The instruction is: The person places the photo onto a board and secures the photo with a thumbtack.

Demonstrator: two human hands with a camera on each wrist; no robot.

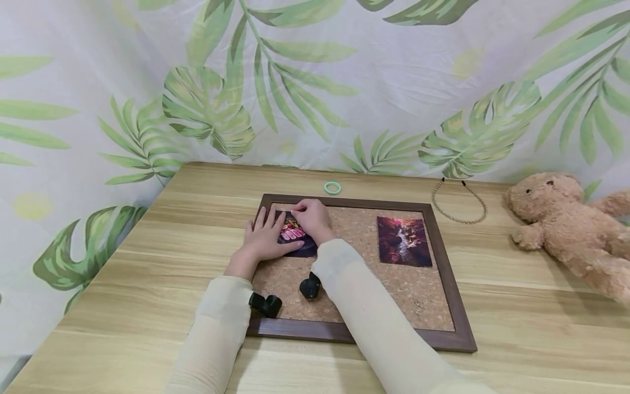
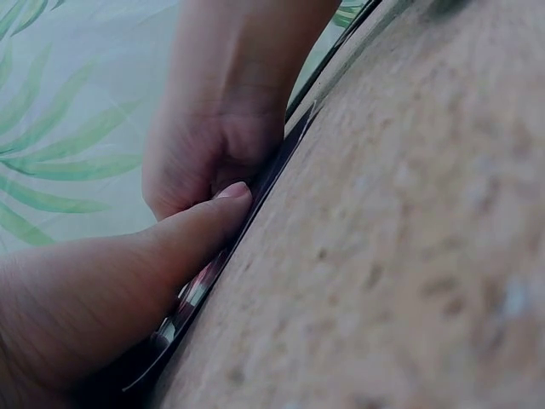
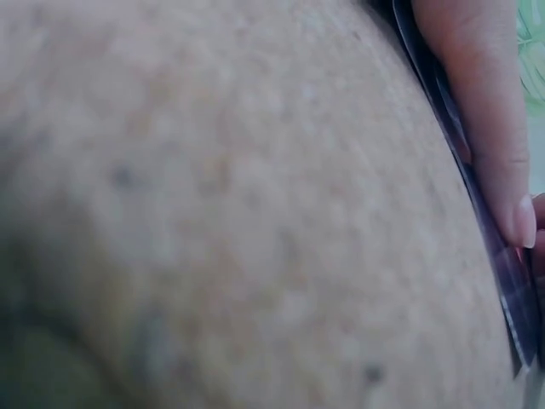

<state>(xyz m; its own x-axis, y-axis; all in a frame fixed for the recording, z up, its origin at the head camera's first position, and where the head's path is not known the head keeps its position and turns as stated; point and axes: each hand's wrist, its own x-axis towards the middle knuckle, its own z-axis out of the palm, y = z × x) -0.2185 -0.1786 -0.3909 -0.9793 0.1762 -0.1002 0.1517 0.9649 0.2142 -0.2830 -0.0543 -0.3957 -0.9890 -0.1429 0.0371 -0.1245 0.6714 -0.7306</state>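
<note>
My left hand [image 1: 264, 239] lies with fingers spread on a dark photo [image 1: 293, 232] with bright pink and coloured shapes. The photo is at the upper left of a framed cork board [image 1: 344, 284]. In the left wrist view, the left thumb rests on the photo near its edge. At the photo's upper edge my right hand [image 1: 311, 219] has its fingers curled together, tips right against it. I cannot tell what is between those fingertips. Seen from the right wrist, the photo's edge [image 3: 502, 273] stands slightly off the cork under the left thumb [image 3: 490, 128].
A second photo [image 1: 404, 242] of a reddish canyon stream is at the board's right. Behind the board lies a mint-green ring [image 1: 332, 188]; a chain [image 1: 460, 221] is at the back right, beside a teddy bear [image 1: 566, 230]. Black wrist cameras [image 1: 310, 287] hang over the board.
</note>
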